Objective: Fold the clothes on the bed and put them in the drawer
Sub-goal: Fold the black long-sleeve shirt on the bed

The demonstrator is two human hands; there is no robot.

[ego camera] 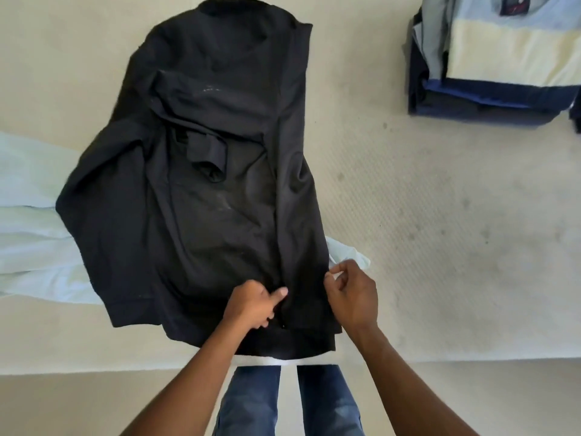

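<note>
While the black long-sleeved fabric top (195, 184) lies spread on the cream bed (440, 215), partly over a pale blue cloth (28, 215), left hand (254, 305) grips its near hem, right hand (352, 297) curled at its right edge, hold unclear.

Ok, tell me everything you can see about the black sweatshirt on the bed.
The black sweatshirt looks soft and matt, V neckline away from the person, banded hem nearest. It lies rumpled on the bed, partly over a pale blue garment. Its right side is folded inward and a sleeve cuff rests mid-chest. The left hand grips it near the hem; the right hand is at its folded edge.
</note>
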